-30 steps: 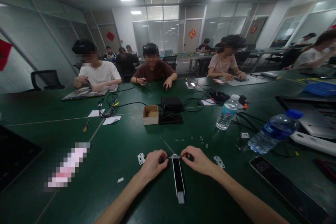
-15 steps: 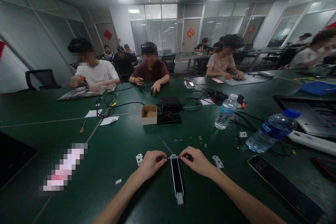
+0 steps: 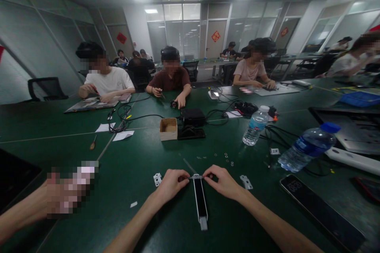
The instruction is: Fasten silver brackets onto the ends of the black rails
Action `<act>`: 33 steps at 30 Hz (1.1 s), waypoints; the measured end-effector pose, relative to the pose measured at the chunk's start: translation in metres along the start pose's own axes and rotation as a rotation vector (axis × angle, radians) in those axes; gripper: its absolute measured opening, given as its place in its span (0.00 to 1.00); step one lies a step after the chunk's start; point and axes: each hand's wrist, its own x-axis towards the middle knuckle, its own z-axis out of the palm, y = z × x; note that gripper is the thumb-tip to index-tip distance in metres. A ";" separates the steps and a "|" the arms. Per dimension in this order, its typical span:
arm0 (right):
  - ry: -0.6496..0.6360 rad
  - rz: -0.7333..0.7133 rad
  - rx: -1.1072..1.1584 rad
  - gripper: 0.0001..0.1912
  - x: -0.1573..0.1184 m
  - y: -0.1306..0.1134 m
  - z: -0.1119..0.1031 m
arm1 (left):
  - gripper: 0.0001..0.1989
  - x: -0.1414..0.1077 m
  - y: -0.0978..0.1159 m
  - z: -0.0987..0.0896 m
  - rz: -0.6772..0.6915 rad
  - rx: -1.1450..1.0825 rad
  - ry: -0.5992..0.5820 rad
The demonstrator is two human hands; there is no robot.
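Left hand (image 3: 172, 182), right hand (image 3: 221, 179): pinched nearly closed on ends of thin strip (image 3: 196, 178) across far end of dark bar (image 3: 200, 199).

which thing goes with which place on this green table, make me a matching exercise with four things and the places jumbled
Things
1. long flat black strip with white edging
2. open tan cardboard box
3. flat rectangular black-screened phone
4. slim tool with a yellowish-brown handle

Places
A. in front of the clear plastic bottle with a blue cap
B. near white paper sheets, left side
C. far end between left hand and right hand
D. beside the black box-shaped device

Pairs: 1-C, 2-D, 3-A, 4-B
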 end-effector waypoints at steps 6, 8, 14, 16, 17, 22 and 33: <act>0.007 -0.008 -0.009 0.07 0.001 -0.003 -0.002 | 0.13 -0.001 0.000 -0.005 0.067 0.062 -0.050; 0.005 -0.004 -0.008 0.07 0.001 -0.003 -0.002 | 0.13 -0.001 0.000 -0.007 0.095 0.065 -0.065; -0.006 -0.004 0.002 0.07 0.000 -0.001 -0.001 | 0.14 0.001 -0.003 -0.007 0.106 0.085 -0.058; -0.005 0.001 -0.004 0.07 0.000 -0.001 -0.001 | 0.13 0.001 -0.004 -0.006 0.104 0.084 -0.040; -0.005 0.004 -0.010 0.07 0.000 -0.002 -0.001 | 0.12 0.001 -0.005 -0.006 0.104 0.080 -0.033; 0.011 -0.012 -0.013 0.07 0.000 -0.001 0.000 | 0.10 0.002 -0.008 -0.005 0.109 0.046 0.003; 0.023 -0.025 -0.018 0.08 0.000 0.000 0.000 | 0.07 0.003 -0.012 -0.003 0.100 -0.059 0.021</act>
